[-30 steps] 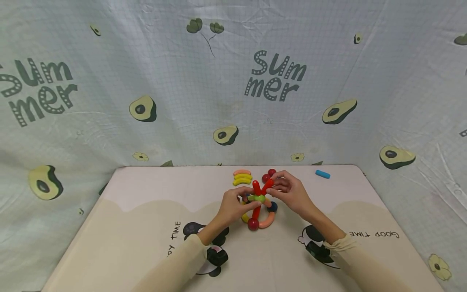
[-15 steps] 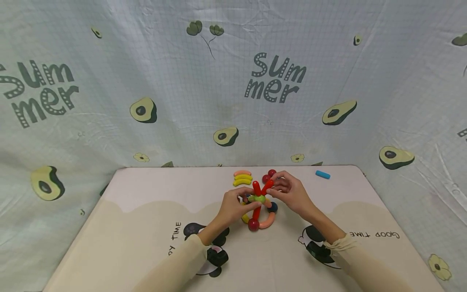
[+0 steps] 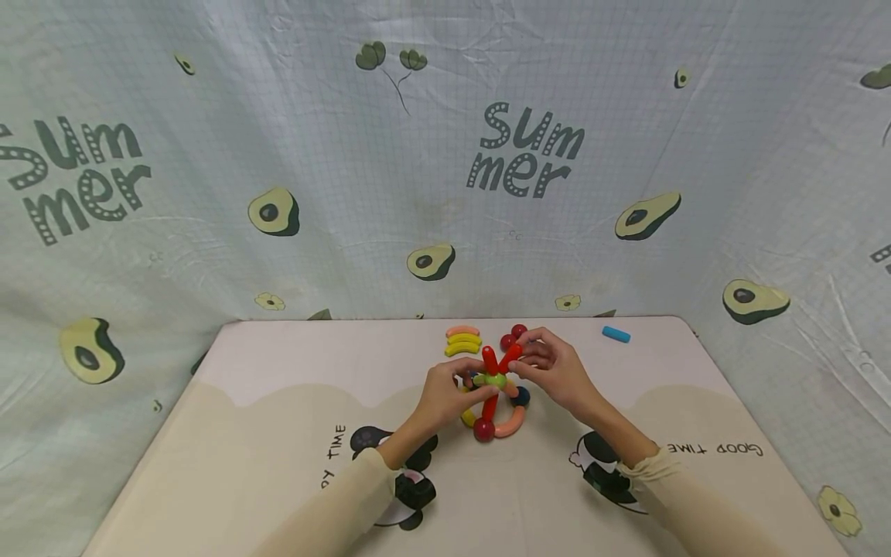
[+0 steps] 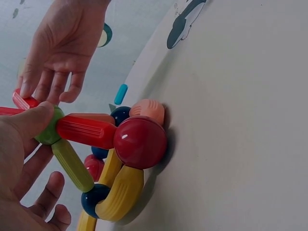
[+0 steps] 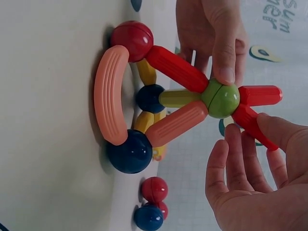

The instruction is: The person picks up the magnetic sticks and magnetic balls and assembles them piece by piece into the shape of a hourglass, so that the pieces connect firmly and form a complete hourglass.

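A frame of toy building rods and balls stands on the table. Its base ring joins curved orange rods [image 5: 110, 95] and yellow rods [image 4: 124, 195] with a red ball [image 4: 140, 142] and dark blue balls [image 5: 129, 151]. Straight red, orange and olive rods [image 5: 180, 98] slope up to a green ball [image 5: 220, 98] at the top. My left hand [image 3: 445, 391] pinches this green ball between thumb and fingers. From the ball, two red rods stick upward. The thumb and fingers of my right hand [image 3: 557, 371] pinch the right-hand red rod [image 5: 250, 126]; the other red rod [image 5: 262, 95] stands free.
Behind the frame lie a curved orange rod [image 3: 462, 331] and curved yellow rods [image 3: 463, 343]. Loose red balls [image 3: 508, 340] sit beside them, with a blue ball [image 5: 148, 217] close by. A light blue rod [image 3: 616, 334] lies at the back right, before a printed curtain [image 3: 334, 193].
The hands and the frame of rods keep their places. Only the head view has shifted very slightly.
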{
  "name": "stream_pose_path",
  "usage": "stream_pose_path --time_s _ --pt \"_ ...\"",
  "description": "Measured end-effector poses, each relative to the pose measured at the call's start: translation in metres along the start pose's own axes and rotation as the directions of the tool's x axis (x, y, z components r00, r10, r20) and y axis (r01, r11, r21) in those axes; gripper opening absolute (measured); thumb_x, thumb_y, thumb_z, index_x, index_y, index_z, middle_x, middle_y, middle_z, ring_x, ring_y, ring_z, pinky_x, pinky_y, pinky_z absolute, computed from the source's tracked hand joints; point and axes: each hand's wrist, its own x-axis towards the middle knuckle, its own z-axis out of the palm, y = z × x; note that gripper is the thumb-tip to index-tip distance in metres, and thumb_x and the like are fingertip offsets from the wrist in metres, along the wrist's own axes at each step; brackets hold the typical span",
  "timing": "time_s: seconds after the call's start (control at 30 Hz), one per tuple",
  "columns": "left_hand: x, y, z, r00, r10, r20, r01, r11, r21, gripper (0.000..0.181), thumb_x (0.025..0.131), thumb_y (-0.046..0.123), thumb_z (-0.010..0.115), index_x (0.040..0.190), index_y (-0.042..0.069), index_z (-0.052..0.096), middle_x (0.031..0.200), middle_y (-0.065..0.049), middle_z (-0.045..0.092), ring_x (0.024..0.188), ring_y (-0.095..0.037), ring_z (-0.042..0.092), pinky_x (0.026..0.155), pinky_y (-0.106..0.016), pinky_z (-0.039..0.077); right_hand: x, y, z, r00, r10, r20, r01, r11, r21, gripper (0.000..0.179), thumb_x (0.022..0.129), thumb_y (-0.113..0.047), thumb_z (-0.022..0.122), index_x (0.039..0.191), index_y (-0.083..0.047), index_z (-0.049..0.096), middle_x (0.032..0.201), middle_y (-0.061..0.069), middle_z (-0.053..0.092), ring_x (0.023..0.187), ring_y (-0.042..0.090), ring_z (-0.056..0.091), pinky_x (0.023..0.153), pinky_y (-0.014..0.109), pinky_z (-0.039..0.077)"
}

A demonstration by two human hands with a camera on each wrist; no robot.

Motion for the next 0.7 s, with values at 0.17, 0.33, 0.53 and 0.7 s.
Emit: stream_pose_path --time_s 0.17,0.33,0.53,0.7 --pt "-0.0016 0.0004 -0.0007 1.0 -0.003 0.005 0.003 1.0 0.008 0.034 0.09 0.024 0.082 0.119 0.009 0.074 0.102 -0.003 0.074 0.087 -0.023 0.059 0.067 -0.023 0.049 -0.0014 0.0 0.002 1.0 0.001 -0.008 -0.001 1.0 -0.001 0.035 0.094 -0.009 0.075 0.122 -0.002 0.055 0.111 0.021 0.071 0.096 0.034 0.071 0.084 0.026 0.057" --pt "-0.0022 0.0002 -0.0017 1.0 0.01 0.009 -0.01 1.0 0.016 0.034 0.09 0.024 0.082 0.119 0.008 0.074 0.103 -0.006 0.074 0.086 -0.024 0.06 0.067 -0.023 0.05 -0.0027 0.0002 0.0032 1.0 -0.002 -0.013 0.002 1.0 -0.008 0.035 0.094 -0.01 0.075 0.122 -0.002 0.056 0.111 0.021 0.072 0.095 0.03 0.072 0.084 0.025 0.057" --pt "-0.0028 -0.0004 -0.0025 1.0 0.009 0.019 -0.01 1.0 0.012 0.034 0.09 0.023 0.081 0.12 0.007 0.074 0.103 -0.009 0.074 0.086 -0.025 0.059 0.067 -0.023 0.049 -0.0043 0.0001 0.0044 1.0 -0.006 -0.016 0.006 1.0 -0.009 0.036 0.094 -0.011 0.075 0.123 -0.002 0.055 0.111 0.021 0.071 0.094 0.027 0.072 0.085 0.025 0.057" --pt "-0.0031 -0.0008 -0.004 0.999 0.009 0.039 -0.009 1.0 0.008 0.034 0.091 0.024 0.08 0.121 0.007 0.073 0.103 -0.009 0.073 0.087 -0.024 0.059 0.067 -0.023 0.05 -0.0067 -0.0003 0.0052 1.0 -0.009 -0.024 0.008 1.0 -0.011 0.035 0.095 -0.011 0.075 0.122 -0.002 0.055 0.111 0.021 0.071 0.093 0.023 0.071 0.084 0.025 0.057"
